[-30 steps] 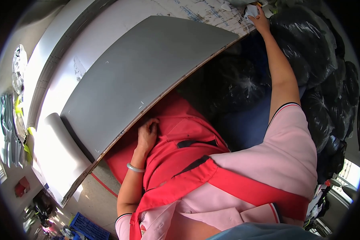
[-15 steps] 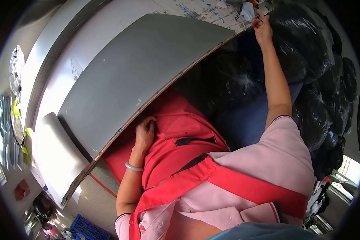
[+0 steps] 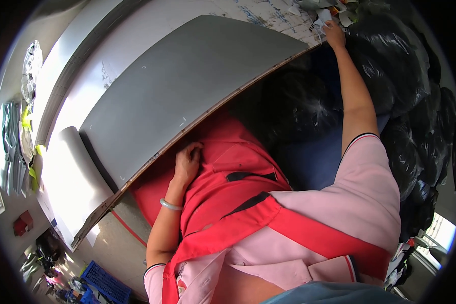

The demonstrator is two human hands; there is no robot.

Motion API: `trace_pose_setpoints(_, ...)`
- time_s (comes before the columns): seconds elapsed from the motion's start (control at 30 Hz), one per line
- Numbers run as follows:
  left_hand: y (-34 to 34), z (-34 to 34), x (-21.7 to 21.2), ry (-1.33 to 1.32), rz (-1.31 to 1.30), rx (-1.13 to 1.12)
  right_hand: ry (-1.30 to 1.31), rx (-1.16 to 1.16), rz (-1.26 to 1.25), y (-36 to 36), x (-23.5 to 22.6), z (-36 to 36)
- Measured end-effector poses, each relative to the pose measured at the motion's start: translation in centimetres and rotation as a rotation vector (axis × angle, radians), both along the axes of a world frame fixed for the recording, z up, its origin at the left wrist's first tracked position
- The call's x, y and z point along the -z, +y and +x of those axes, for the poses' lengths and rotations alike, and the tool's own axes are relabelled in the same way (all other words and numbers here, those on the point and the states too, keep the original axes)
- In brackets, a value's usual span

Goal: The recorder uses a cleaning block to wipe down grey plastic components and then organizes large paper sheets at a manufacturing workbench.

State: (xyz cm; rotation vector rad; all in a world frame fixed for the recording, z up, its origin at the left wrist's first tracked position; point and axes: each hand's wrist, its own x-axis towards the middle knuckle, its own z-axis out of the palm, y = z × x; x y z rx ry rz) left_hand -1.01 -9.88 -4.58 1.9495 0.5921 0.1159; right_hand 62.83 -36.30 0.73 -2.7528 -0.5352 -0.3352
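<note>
At the far right corner of the table, my right hand [image 3: 335,36] has its fingers closed on a small white scrap [image 3: 323,19], paper or cloth. Below the table's near edge, my left hand [image 3: 188,163] rests against the red apron [image 3: 233,147]; its fingers are curled and I see nothing in them. A large grey sheet [image 3: 187,86] with small white corner marks lies flat along that edge, between my two hands. Its left end meets a roll of pale material [image 3: 78,162].
Assorted scraps [image 3: 347,12] are heaped beyond my right hand. Black plastic bags [image 3: 390,61] crowd the right side, beside and below the table. A long raised strip [image 3: 68,76] curves across the table's far left. On the floor at lower left stands a blue crate [image 3: 106,283].
My right hand has gone from spread fingers to closed on the white scrap at the corner. My left hand stays on the apron. The whole view has shifted slightly.
</note>
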Motion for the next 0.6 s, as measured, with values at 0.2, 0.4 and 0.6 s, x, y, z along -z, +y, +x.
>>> trace_pose_setpoints(0.2, -0.1, -0.1, 0.2, -0.021, 0.02, 0.008, 0.272, -0.044, 0.972, -1.4, -2.4, -3.8)
trace_pose_setpoints(0.4, 0.1, -0.8, -0.1, -0.083, 0.083, 0.024, 1.194, -0.695, 1.598, 4.1, -7.9, -17.2)
trace_pose_setpoints(0.6, 0.2, -2.0, -0.6, -0.042, 0.102, 0.034, 1.33, -0.669, 1.628, 12.0, -14.1, -29.6)
